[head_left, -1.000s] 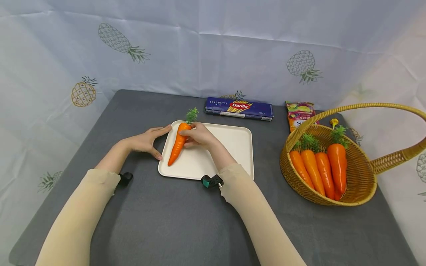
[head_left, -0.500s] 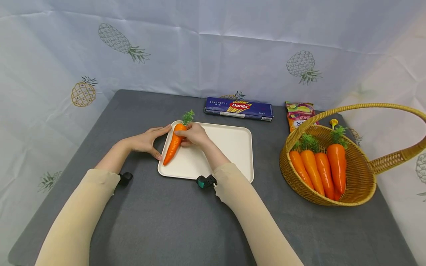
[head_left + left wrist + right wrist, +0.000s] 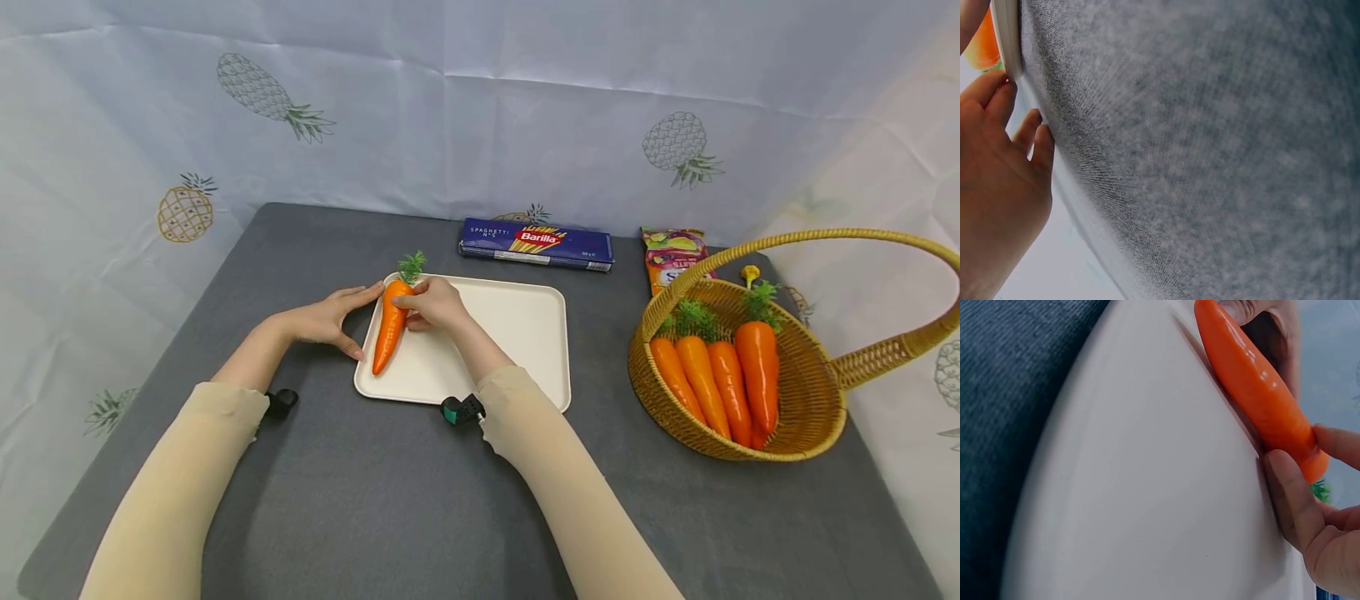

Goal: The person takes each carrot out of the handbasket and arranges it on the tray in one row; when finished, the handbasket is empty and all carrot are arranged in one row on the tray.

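An orange carrot [image 3: 390, 329] with a green leafy top lies along the left side of a cream rectangular tray [image 3: 517, 337]. My right hand [image 3: 441, 305] pinches it near its thick end, thumb on one side and fingers on the other, as the right wrist view shows with the carrot [image 3: 1260, 387] between the digits. Spread wide, my left hand [image 3: 324, 320] touches the tray's left edge with thumb and fingertips. In the left wrist view, fingertips of that hand [image 3: 1004, 156] meet the tray's rim [image 3: 1009, 37], with part of the carrot [image 3: 984, 44] beyond.
A wicker basket [image 3: 810, 417] with a tall handle stands at the right, holding several carrots [image 3: 703, 379]. Behind the tray lies a blue spaghetti box [image 3: 536, 244]. A colourful packet [image 3: 671, 254] sits behind the basket. The grey table [image 3: 345, 500] meets a patterned cloth at the back.
My right hand has moved the carrot leftward across the tray and turned it more upright along the left edge. My left hand has stayed at the tray's edge.
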`<state>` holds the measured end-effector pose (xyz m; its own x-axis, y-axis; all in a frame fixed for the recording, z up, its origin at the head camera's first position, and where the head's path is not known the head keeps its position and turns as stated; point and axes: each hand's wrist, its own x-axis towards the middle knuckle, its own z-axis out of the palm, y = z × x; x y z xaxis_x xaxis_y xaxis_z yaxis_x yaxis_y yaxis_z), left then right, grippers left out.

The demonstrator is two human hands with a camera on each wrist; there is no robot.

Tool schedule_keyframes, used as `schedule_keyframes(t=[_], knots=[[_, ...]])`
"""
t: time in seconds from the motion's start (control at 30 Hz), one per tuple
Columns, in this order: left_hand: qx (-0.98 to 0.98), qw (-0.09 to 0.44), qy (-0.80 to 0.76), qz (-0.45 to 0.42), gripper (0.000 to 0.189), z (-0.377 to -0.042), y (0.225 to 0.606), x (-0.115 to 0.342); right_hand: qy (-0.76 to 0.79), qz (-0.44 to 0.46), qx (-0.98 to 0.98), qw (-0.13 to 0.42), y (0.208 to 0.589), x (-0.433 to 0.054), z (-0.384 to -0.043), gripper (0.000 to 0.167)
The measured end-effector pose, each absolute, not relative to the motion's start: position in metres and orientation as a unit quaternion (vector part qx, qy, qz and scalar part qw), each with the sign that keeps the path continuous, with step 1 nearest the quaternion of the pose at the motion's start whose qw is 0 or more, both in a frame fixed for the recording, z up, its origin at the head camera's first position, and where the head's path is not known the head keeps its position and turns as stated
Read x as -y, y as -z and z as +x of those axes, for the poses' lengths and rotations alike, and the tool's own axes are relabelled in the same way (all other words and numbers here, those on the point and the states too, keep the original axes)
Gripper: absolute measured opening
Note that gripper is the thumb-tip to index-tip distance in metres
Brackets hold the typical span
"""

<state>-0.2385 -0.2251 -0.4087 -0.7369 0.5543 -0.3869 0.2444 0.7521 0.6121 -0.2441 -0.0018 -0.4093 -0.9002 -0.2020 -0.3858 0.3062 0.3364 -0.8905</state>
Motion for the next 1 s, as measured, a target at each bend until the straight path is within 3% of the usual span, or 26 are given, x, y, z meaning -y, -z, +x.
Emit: schedule_keyframes(t=[0.33, 0.73, 1.0], knots=[[-0.892, 0.283, -0.274, 0.224, 0.126, -0.238, 0.408, 0.224, 0.571, 0.026, -0.787, 0.232, 0.407, -0.004, -0.243, 0.043], [-0.892, 0.283, -0.275, 0.22, 0.127, -0.238, 0.409, 0.224, 0.49, -0.005, -0.842, 0.226, 0.387, -0.022, -0.242, 0.057], [-0.893, 0.286, -0.27, 0.216, 0.127, -0.238, 0.409, 0.224, 0.551, -0.035, -0.804, 0.221, 0.365, -0.039, -0.24, 0.047]])
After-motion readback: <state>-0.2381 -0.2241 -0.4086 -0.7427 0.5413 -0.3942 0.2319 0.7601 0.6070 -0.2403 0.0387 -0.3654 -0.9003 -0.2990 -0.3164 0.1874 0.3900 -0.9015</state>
